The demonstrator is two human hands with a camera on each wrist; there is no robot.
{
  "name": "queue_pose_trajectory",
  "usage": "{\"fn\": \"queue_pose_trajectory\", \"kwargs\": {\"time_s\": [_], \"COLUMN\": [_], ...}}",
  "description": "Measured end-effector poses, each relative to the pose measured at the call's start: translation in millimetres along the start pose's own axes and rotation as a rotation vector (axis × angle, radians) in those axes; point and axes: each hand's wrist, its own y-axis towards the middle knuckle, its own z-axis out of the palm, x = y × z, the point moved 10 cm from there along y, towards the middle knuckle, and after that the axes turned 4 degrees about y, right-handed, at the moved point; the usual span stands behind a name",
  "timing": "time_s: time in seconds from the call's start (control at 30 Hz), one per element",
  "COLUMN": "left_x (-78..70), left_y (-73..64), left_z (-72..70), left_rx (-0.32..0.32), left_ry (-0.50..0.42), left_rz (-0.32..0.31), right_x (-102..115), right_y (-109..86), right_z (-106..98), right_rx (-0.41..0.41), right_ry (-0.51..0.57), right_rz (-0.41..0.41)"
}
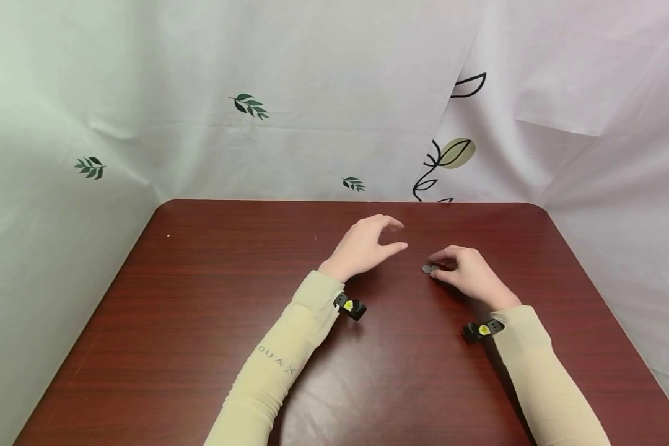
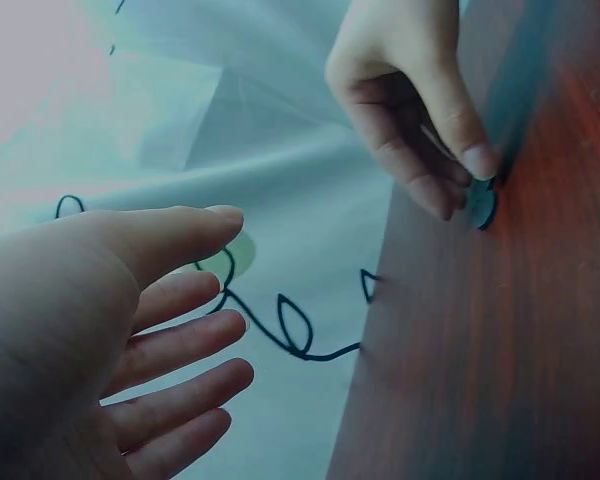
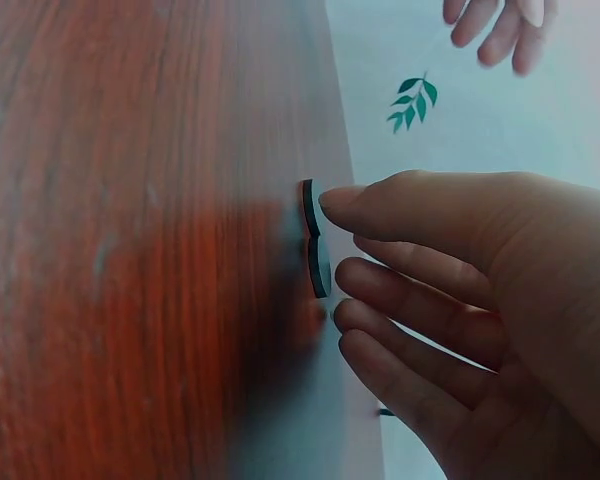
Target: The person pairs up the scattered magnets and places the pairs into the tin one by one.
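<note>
Two sm. dark discs were on the table, edge to edge, at R hand's fingertips; couldn't tell if it pinched one. L hand was nearby, fingers open & relaxed.

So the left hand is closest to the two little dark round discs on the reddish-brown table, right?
Wrong side: the head view shows the right hand closest to the two little dark round discs on the reddish-brown wooden table.
</note>
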Motion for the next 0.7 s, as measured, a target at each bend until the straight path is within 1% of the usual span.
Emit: {"fn": "queue_pose_trajectory", "kwargs": {"time_s": [0.23, 0.5, 0.7], "left_x": [10.3, 21.9, 33.7], "left_y": [-7.4, -16.0, -21.8], "left_z": [-15.1, -22.1, -28.4], "left_rx": [-0.026, -0.037, -0.042], "left_ry": [0.000, -0.039, -0.031], "left_rz": [-0.027, -0.037, -0.059], "right_x": [1, 2, 2], "right_y": [1.0, 2.4, 2.6], "right_z": [1, 2, 3], "right_rx": [-0.002, -0.004, 0.008], "right_ry": [-0.008, -0.013, -0.012], "right_rz": [0.007, -0.001, 0.007]}}
